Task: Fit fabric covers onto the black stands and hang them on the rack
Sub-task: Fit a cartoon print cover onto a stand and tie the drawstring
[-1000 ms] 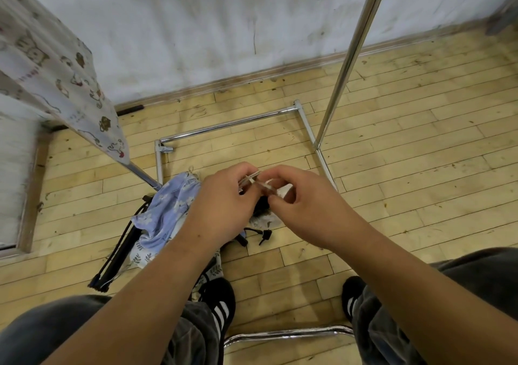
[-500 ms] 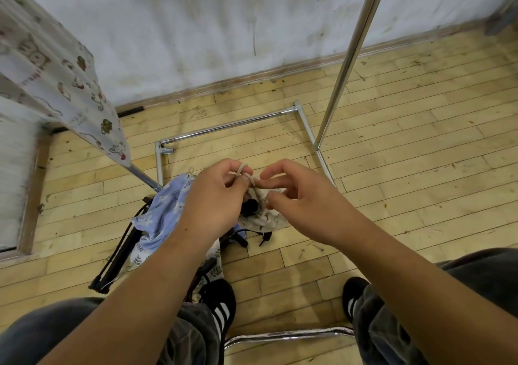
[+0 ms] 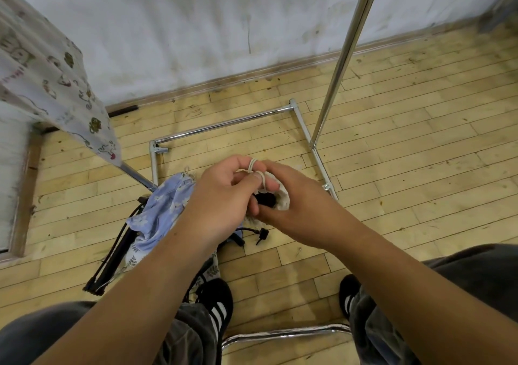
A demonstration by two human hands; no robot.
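Left hand (image 3: 221, 196) pinches a looped pale drawstring (image 3: 255, 167). Right hand (image 3: 298, 206) curls around a cream cover (image 3: 283, 199), mostly hidden behind both hands; its black stand (image 3: 265, 198) barely shows.

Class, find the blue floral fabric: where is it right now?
Head view, centre left: the blue floral fabric lies on the floor over the black stands, just left of the left hand and beside the rack's base bar.

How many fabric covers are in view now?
3: printed one hanging upper left, blue one on the floor, cream one held at centre. Leaf-print fabric beneath the blue may be another.
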